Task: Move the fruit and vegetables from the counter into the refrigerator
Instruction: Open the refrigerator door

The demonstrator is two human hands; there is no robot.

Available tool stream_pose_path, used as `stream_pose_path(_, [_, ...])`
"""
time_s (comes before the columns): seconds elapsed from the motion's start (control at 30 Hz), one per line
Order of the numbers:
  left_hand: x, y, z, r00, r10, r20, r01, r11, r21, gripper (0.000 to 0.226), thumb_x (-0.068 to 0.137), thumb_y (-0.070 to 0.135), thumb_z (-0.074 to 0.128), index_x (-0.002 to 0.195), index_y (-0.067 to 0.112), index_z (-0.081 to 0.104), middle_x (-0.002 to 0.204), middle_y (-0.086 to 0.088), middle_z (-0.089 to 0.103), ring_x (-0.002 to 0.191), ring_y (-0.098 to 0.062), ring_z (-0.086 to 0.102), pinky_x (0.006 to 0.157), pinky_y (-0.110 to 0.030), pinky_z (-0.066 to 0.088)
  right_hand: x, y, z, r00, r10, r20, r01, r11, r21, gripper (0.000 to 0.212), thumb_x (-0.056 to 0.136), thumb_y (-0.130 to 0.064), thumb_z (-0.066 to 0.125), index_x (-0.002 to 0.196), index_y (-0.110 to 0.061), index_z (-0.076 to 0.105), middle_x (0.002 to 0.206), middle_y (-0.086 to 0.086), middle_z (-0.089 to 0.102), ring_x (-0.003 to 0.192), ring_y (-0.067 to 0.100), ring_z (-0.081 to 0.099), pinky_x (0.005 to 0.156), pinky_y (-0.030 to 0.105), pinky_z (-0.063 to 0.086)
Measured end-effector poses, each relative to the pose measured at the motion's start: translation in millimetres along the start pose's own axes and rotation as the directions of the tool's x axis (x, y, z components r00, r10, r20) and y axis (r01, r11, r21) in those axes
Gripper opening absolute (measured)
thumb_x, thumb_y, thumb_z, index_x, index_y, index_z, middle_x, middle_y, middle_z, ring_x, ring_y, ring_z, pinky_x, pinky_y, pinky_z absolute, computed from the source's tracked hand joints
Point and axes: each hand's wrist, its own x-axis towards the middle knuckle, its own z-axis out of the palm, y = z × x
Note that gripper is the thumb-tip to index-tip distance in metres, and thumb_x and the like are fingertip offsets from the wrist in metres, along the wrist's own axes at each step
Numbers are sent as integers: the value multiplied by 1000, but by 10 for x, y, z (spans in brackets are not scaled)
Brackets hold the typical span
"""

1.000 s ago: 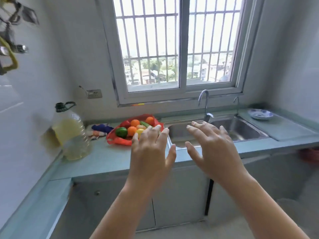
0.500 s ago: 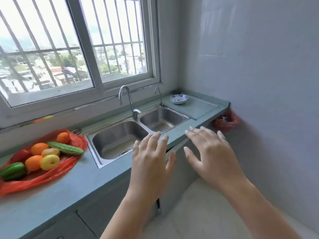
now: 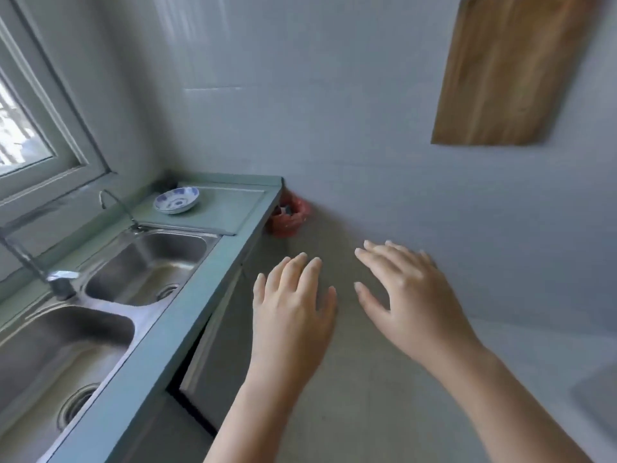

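My left hand (image 3: 292, 312) and my right hand (image 3: 410, 295) are held out in front of me, palms down, fingers spread, holding nothing. They hover over the floor just right of the green counter (image 3: 187, 315). The fruit and vegetables are out of view, and no refrigerator shows in this frame.
A double steel sink (image 3: 110, 295) with a tap (image 3: 30, 259) sits in the counter on the left. A blue-patterned dish (image 3: 176, 200) rests on the drainboard. A red bin (image 3: 290, 215) stands in the corner. A wooden board (image 3: 507, 68) hangs on the wall. A cabinet door (image 3: 213, 332) below stands slightly ajar.
The view has swung to the right, away from the window. The red tray of fruit and vegetables has left the frame. Both hands stay open and empty in front of me.
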Motion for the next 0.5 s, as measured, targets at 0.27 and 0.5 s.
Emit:
stream_pose_path(0.27, [447,971,824,961,274,38,-262,944,-199,41,79,31,43,105,8,65,110,-11,66,104,-33,62,86,-52,45,-226,1045,-474,968,231,-93,-247,943,-223,44,81,-34,41,106,-8,66,113,9,67,105,31,62,81,49,50])
stream_pose_path(0.5, [838,2142,1522,902,428,57,-374,842,-389,43,82,36,41,109,10,63,112,-9,66,103,-31,61,87,-49,48,-391,2194,-975,920,338,-198,-389,853,-348,45,81,-34,40,107,-7,65,115,9,66,104,29,61,82,51,49])
